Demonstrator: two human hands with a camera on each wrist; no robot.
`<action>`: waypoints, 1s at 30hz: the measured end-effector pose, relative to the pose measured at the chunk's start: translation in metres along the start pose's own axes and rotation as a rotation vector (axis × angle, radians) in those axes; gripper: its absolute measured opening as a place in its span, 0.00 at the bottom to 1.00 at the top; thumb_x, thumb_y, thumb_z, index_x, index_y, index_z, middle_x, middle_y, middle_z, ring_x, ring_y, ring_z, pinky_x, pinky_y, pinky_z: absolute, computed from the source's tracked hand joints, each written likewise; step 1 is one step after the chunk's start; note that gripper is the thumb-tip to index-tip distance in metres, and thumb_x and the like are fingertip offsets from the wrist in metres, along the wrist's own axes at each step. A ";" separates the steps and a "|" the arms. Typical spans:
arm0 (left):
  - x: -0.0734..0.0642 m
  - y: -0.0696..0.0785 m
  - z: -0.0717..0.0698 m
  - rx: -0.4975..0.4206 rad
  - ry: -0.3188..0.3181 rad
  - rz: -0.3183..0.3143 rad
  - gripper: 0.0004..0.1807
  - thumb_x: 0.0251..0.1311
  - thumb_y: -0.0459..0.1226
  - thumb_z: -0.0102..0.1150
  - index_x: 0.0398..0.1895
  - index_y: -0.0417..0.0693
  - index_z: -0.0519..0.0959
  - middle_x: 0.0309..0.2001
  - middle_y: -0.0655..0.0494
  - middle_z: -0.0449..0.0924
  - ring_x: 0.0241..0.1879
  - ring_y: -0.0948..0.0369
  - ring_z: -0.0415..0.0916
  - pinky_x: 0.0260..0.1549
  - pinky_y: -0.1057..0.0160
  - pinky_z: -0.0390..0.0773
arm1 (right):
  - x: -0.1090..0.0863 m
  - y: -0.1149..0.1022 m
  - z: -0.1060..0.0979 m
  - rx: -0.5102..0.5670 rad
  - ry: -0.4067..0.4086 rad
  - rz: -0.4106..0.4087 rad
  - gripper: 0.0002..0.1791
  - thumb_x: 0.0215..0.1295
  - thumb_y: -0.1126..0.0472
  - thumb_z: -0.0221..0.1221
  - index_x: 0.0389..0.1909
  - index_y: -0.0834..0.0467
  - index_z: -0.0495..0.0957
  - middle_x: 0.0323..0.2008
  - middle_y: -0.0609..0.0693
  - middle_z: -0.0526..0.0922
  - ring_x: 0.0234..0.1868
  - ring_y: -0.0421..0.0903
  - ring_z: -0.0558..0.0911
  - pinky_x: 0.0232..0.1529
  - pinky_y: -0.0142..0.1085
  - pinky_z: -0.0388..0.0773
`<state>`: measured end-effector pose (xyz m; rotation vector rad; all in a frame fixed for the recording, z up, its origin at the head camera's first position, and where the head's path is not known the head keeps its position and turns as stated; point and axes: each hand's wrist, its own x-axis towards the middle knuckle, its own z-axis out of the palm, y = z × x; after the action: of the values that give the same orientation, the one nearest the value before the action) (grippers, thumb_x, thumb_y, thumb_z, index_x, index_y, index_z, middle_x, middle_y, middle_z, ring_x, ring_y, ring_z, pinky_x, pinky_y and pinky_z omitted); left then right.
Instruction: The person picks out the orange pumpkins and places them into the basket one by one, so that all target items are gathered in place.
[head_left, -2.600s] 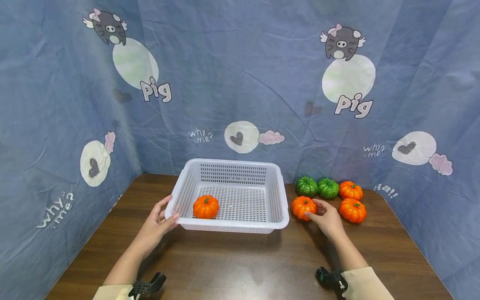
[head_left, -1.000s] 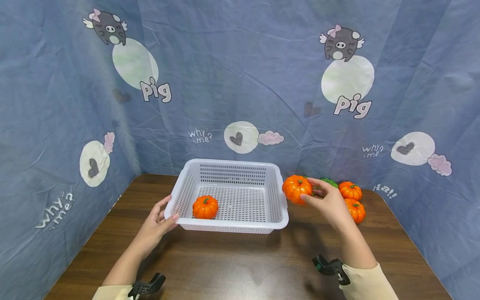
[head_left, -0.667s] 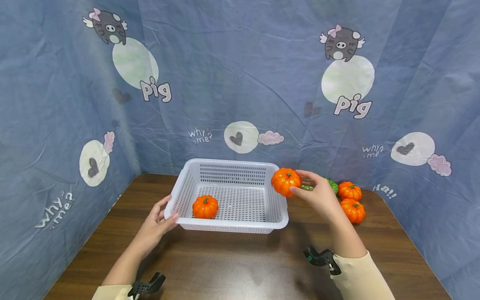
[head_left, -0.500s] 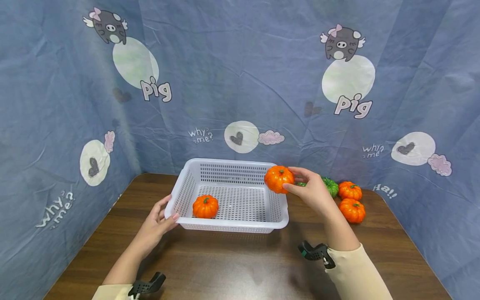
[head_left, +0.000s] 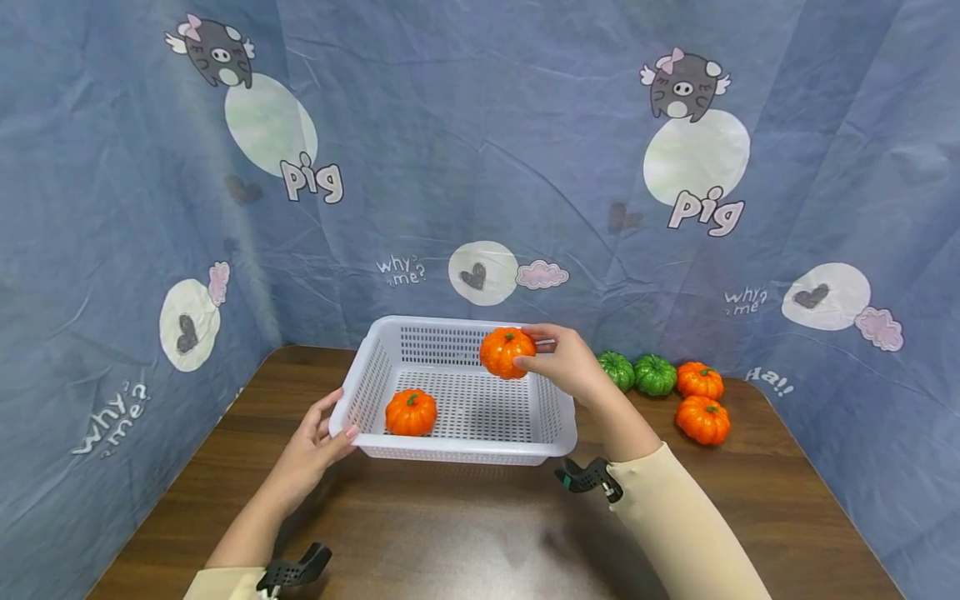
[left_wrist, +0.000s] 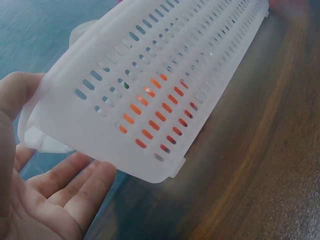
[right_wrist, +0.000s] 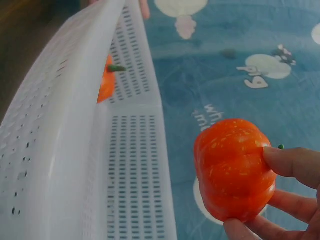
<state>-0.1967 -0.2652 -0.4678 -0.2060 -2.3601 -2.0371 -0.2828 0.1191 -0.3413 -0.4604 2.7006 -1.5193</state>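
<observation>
My right hand (head_left: 564, 360) pinches a small orange pumpkin (head_left: 504, 353) between thumb and fingers, over the right part of a white perforated plastic basket (head_left: 465, 452). In the right wrist view the held pumpkin (right_wrist: 234, 169) shows its ribbed side, with the thumb near its green stem. My left hand (head_left: 315, 437) grips the basket's left end, thumb on the rim. The left wrist view shows those fingers curled under the basket's rim (left_wrist: 95, 165). Another orange pumpkin (head_left: 411, 413) sits on the basket floor at the left; its color shows through the slots in the left wrist view.
To the right of the basket stand two green pumpkins (head_left: 656, 375) in the back row, with an orange pumpkin (head_left: 701, 381) beside them and another orange one (head_left: 703, 420) in front. A blue printed cloth (head_left: 480, 167) hangs behind the brown wooden table (head_left: 450, 533).
My right hand has lifted the orange pumpkin off the table beside the basket and carried it left over the basket. My left hand and the basket stay in place.
</observation>
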 end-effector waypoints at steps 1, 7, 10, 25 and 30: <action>0.000 0.000 0.000 0.000 0.000 0.000 0.42 0.70 0.36 0.59 0.79 0.49 0.46 0.69 0.30 0.61 0.53 0.66 0.76 0.52 0.63 0.80 | 0.003 -0.001 0.002 -0.004 -0.004 0.004 0.30 0.60 0.60 0.71 0.63 0.61 0.76 0.57 0.59 0.80 0.57 0.57 0.80 0.50 0.46 0.84; 0.000 0.000 0.000 0.005 0.002 -0.009 0.42 0.70 0.37 0.60 0.79 0.50 0.46 0.69 0.31 0.61 0.52 0.67 0.76 0.53 0.62 0.80 | 0.016 -0.001 0.015 -0.001 -0.036 0.018 0.30 0.59 0.60 0.71 0.63 0.60 0.76 0.56 0.60 0.81 0.56 0.57 0.81 0.51 0.46 0.84; 0.000 0.000 0.000 0.005 0.004 -0.014 0.42 0.70 0.37 0.60 0.79 0.51 0.46 0.69 0.30 0.61 0.53 0.66 0.76 0.53 0.62 0.80 | 0.022 -0.001 0.021 0.002 -0.058 0.025 0.30 0.60 0.61 0.71 0.63 0.61 0.76 0.57 0.60 0.80 0.56 0.57 0.80 0.51 0.45 0.84; -0.001 0.000 0.000 -0.016 0.001 -0.004 0.42 0.70 0.35 0.58 0.79 0.48 0.45 0.69 0.29 0.60 0.56 0.58 0.75 0.53 0.62 0.80 | 0.055 -0.006 0.056 -0.089 -0.127 0.070 0.27 0.59 0.60 0.70 0.60 0.61 0.78 0.56 0.59 0.81 0.53 0.53 0.80 0.52 0.42 0.82; -0.001 0.000 0.000 -0.014 -0.002 -0.005 0.41 0.71 0.34 0.58 0.79 0.49 0.45 0.69 0.29 0.60 0.56 0.56 0.75 0.53 0.63 0.80 | 0.062 -0.006 0.065 -0.080 -0.151 0.116 0.27 0.60 0.61 0.70 0.60 0.63 0.77 0.56 0.61 0.81 0.54 0.54 0.81 0.54 0.43 0.81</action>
<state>-0.1960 -0.2654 -0.4679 -0.2026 -2.3504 -2.0579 -0.3314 0.0462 -0.3621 -0.3951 2.6294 -1.2966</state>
